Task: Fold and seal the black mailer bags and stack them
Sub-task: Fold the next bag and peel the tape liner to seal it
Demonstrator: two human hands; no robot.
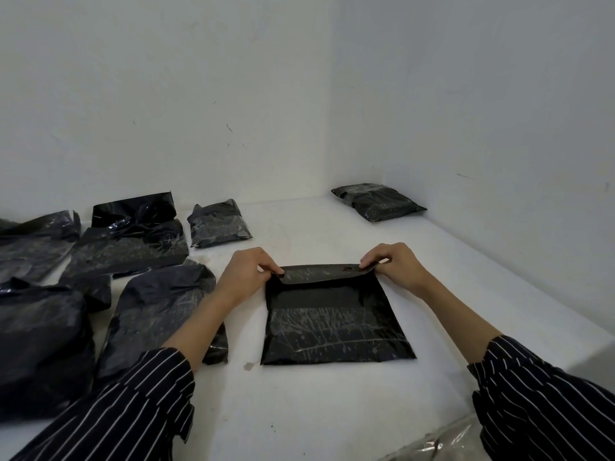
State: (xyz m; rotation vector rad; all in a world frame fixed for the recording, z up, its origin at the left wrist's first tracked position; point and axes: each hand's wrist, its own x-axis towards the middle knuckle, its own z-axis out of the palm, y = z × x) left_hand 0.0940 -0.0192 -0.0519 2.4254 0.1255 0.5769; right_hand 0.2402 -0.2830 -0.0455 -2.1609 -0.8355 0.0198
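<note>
Sleeves (133, 410) are seen nearest. On the table (299, 420) the mailer (336, 331) is laid flat, its flap (319, 275) pinched at both corners by left hand (248, 272) and right hand (396, 264). A crooked seal could be caused by uneven pulling.

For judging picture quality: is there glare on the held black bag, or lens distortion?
Head view: soft even light; pale glare streaks on the mailer bag pinched by left hand and right hand; wide-angle stretch enlarges the sleeves at the bottom corners.
</note>
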